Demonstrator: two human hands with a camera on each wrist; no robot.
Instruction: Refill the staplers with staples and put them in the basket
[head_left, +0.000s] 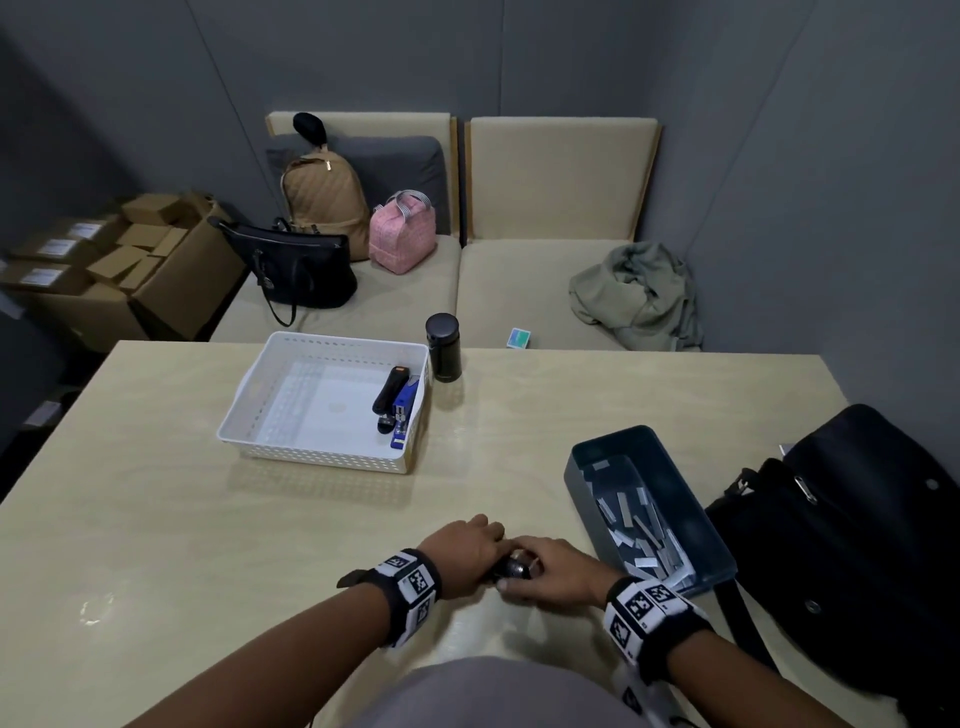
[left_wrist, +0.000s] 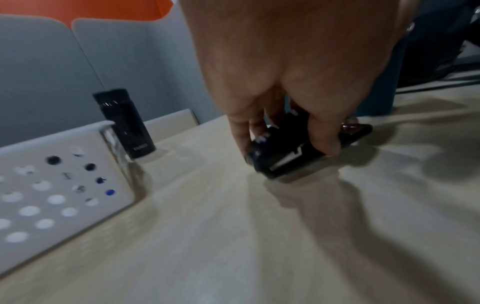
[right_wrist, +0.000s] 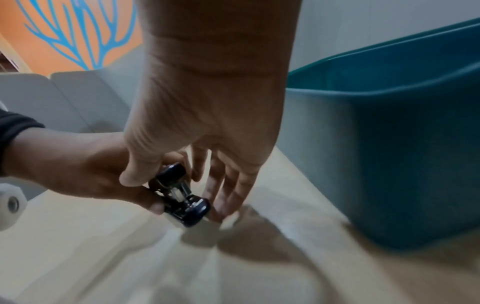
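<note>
A black stapler (head_left: 515, 570) lies on the table (head_left: 208, 545) near its front edge, between both hands. My left hand (head_left: 480, 545) grips it from the left, thumb and fingers pinching its sides (left_wrist: 284, 144). My right hand (head_left: 540, 569) covers it from the right, thumb on its upper arm and fingers down its far side (right_wrist: 179, 192). In the right wrist view the stapler (right_wrist: 193, 209) shows its metal hinge end. The white perforated basket (head_left: 234, 415) stands further back and holds a black stapler (head_left: 389, 389) and a blue stapler (head_left: 402, 415).
A teal box (head_left: 691, 493) with several loose staple strips (head_left: 644, 530) sits just right of my hands. A black flask (head_left: 443, 347) stands by the basket's far right corner. A black bag (head_left: 857, 545) lies on the table's right edge. Behind the table runs a bench with bags.
</note>
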